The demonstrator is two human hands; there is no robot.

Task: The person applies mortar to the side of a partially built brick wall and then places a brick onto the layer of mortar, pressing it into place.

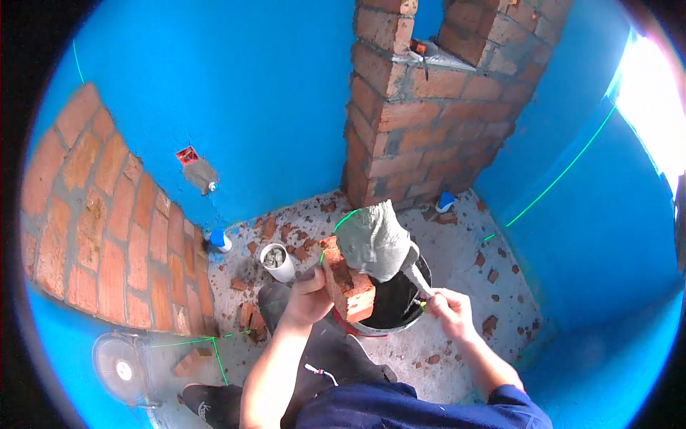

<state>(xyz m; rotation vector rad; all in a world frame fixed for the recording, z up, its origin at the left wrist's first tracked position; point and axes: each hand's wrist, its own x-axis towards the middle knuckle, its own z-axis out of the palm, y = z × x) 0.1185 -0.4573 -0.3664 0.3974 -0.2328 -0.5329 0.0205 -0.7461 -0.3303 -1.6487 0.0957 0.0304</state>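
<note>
My left hand is closed round the left side of an orange-red brick, holding it up and tilted. My right hand grips a trowel by its handle, which is mostly hidden in the fingers. Grey mortar is spread over the blade, which lies just above and partly over the brick's far end; I cannot tell whether they touch. Under both stands a dark round bucket, its near part blocked by the brick.
Left stands a brick wall; ahead rises a brick pillar. Brick fragments litter the floor. Around are a white tube with grey stuff inside, two blue-topped pipes and a round fan. Green laser lines cross the surfaces.
</note>
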